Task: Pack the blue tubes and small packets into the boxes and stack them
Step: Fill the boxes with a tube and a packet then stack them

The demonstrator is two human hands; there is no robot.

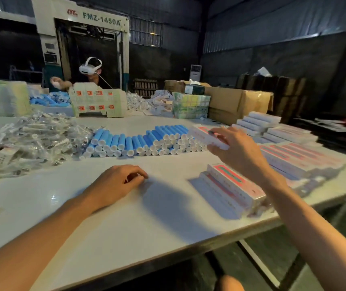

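Observation:
Blue tubes (142,141) with white caps lie stacked in a long row across the middle of the white table (126,223). Left of them is a heap of small clear packets (33,139). My right hand (233,148) is raised over the right end of the tube row and grips a long white box with pink print (204,134). My left hand (119,183) rests on the bare table, fingers loosely curled, holding nothing. A short stack of packed boxes (233,190) lies near the table's right front edge.
More flat boxes (298,158) and white box stacks (268,124) cover the right side. Cardboard cartons (233,103), a wrapped bundle (190,105) and printed box sheets (97,102) stand at the back. A person wearing a headset (90,70) works across the table.

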